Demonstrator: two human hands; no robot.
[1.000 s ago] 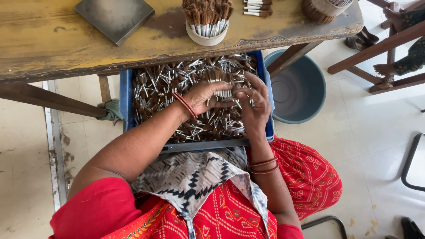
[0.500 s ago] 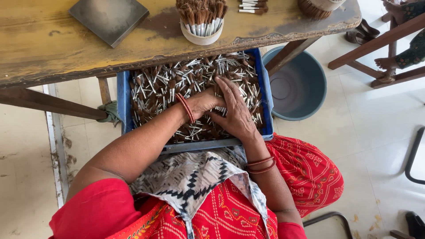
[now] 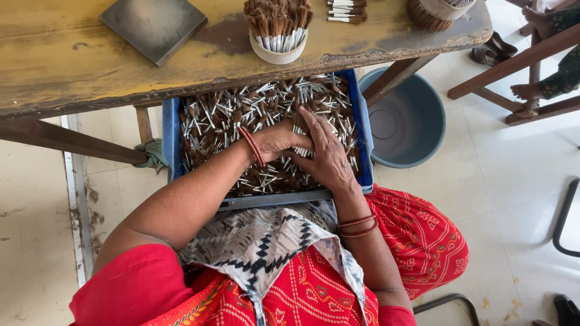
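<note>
Both hands lie in the blue crate [image 3: 171, 130] of small brushes [image 3: 211, 118] at the person's lap, six o'clock of the yellow surface [image 3: 72, 66]. The left hand [image 3: 279, 140] curls loosely over brushes, the right hand [image 3: 323, 154] rests flat, fingers spread. One white cup [image 3: 278, 55] at twelve o'clock stands packed; the crate remains heaped.

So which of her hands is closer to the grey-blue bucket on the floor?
Right. The right hand lies in the blue crate nearest the bucket; the left hand lies farther away.

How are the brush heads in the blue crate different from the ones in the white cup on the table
The brush heads in the blue crate lie loose, heaped in all directions, with the left hand and right hand on them. Those in the white cup stand bunched upright, bristles up, untouched. Both have brown bristles and silvery metal stems.
</note>
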